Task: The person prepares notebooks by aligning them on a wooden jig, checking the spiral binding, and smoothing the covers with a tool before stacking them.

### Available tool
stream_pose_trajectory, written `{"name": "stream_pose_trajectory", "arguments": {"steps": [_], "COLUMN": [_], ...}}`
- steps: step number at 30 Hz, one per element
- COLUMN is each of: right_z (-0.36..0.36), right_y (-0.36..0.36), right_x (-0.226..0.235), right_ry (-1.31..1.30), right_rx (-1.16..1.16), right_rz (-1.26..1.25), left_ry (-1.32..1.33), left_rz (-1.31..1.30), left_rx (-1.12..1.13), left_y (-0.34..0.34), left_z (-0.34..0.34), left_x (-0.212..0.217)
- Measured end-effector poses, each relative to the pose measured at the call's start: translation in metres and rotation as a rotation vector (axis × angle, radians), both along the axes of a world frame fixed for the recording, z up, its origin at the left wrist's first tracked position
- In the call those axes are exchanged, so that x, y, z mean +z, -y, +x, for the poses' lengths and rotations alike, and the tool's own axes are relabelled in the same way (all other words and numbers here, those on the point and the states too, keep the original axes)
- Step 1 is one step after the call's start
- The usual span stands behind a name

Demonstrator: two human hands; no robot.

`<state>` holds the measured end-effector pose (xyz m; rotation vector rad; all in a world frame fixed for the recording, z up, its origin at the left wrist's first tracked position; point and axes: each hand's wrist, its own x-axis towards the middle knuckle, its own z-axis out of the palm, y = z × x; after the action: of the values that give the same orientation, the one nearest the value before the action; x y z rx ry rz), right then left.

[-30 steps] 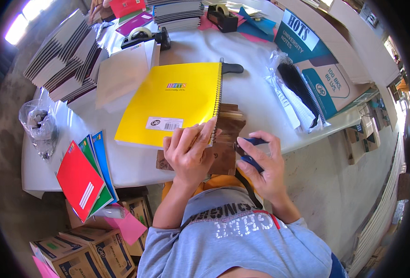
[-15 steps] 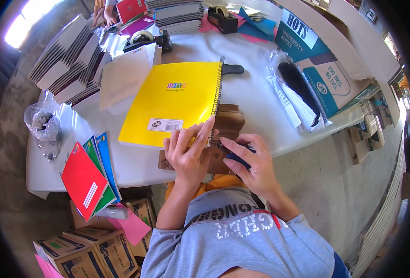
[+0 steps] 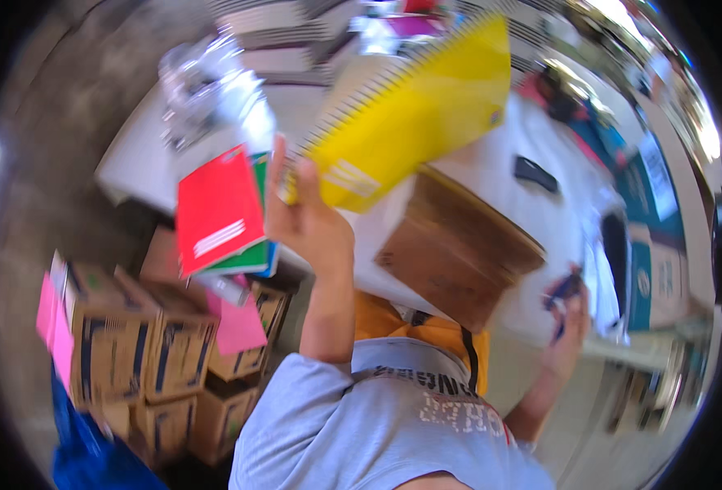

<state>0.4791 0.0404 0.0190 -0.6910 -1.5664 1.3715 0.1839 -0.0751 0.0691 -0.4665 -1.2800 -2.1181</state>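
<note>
My left hand (image 3: 312, 214) grips the yellow spiral notebook (image 3: 418, 122) near its lower left corner. The notebook is tilted up off the table, with its wire spiral along the upper left edge. Below and right of it, a brown wooden block (image 3: 459, 249) lies at the table's front edge. Out to the right, my right hand (image 3: 571, 314) is closed around blue-handled pliers (image 3: 563, 292), smeared by motion. Left of my left hand, a red notebook (image 3: 220, 208) lies over a green notebook (image 3: 261, 175) and a blue one, sticking out past the table edge.
A black flat object (image 3: 535, 174) lies on the white-covered table (image 3: 504, 196). Stacks of spiral notebooks (image 3: 275, 61) and a clear plastic bag (image 3: 189, 90) are at the back left. A teal and white carton (image 3: 659, 269) stands right. Cardboard boxes (image 3: 112, 351) are piled lower left.
The yellow notebook has been lifted and turned, its spiral moving from right to upper left. My right hand has moved right with the pliers, away from the spiral. The view has swung left.
</note>
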Motion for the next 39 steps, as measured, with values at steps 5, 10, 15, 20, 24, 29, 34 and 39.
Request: {"name": "stream_pose_trajectory", "arguments": {"steps": [5,10,15,20,24,29,34,39], "right_z": [0.013,-0.016,-0.032,-0.056,-0.119,-0.211,-0.281,-0.314], "right_y": [-0.081,-0.116,-0.121,-0.153,-0.181,-0.187,-0.179,-0.184], "right_x": [-0.033,-0.060,-0.042,-0.015,0.021,0.044,0.030,0.000], "right_ry": [0.781,1.232,1.484,1.244,0.858,0.681,0.615,0.542], "right_rx": [-0.328,-0.390,-0.296,-0.154,0.165,0.399,0.444,0.467], "right_rz": [0.592,0.628,0.610,0.649,0.421,-0.043,-0.266,-0.530], "left_ry": [0.225,0.307,0.438,0.935,0.626,0.385,0.264,0.475], "left_rz": [0.402,-0.132,-1.362,-1.286,-1.376,-1.178,-1.328,-1.349], "left_rx": [-0.050,0.373,1.073,0.777,0.420,0.282,0.249,0.080], "left_y": [0.101,0.223,0.245,0.247,0.249,0.259,0.248,0.229], "left_z": [-0.070,-0.128,-0.127,-0.174,-0.191,-0.187,-0.199,-0.217], "left_x": [-0.013,-0.094,-0.120,-0.098,-0.091,-0.102,-0.108,-0.089]}}
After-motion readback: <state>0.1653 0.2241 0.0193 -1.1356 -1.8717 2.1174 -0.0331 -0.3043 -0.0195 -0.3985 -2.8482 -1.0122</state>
